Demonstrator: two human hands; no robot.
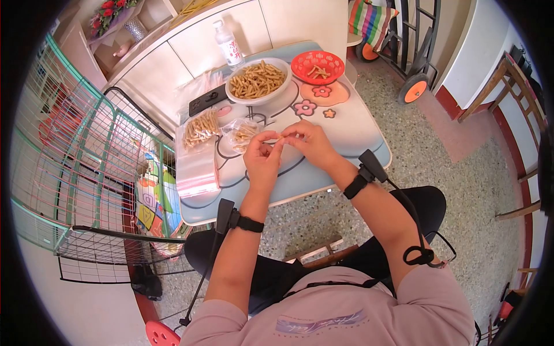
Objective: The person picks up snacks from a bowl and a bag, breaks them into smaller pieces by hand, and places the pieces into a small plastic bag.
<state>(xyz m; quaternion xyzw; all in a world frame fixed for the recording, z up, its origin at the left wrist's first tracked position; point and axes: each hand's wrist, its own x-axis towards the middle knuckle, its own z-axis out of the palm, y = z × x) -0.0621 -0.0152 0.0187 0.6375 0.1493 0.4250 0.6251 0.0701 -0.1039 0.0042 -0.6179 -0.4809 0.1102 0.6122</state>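
Note:
My left hand [263, 160] and my right hand [310, 141] meet over the near part of the small table [346, 130]. Thumbs and fingertips of both are pinched together around something too small to make out. Just beyond my left hand lies a clear plastic bag [241, 134] with a few tan, stick-shaped pieces inside. Left of it rests a fuller clear bag [200, 128] of the same pieces. A white bowl [285, 68] heaped with the tan sticks stands farther back, beside a red perforated basket [318, 60] that holds a few of them.
A stack of flat clear bags [198, 173] lies at the table's left edge. Behind it are a black phone-like object [208, 100] and a labelled bottle [228, 45]. A wire cage [98, 155] stands left; a wheeled cart [414, 86] is at the back right.

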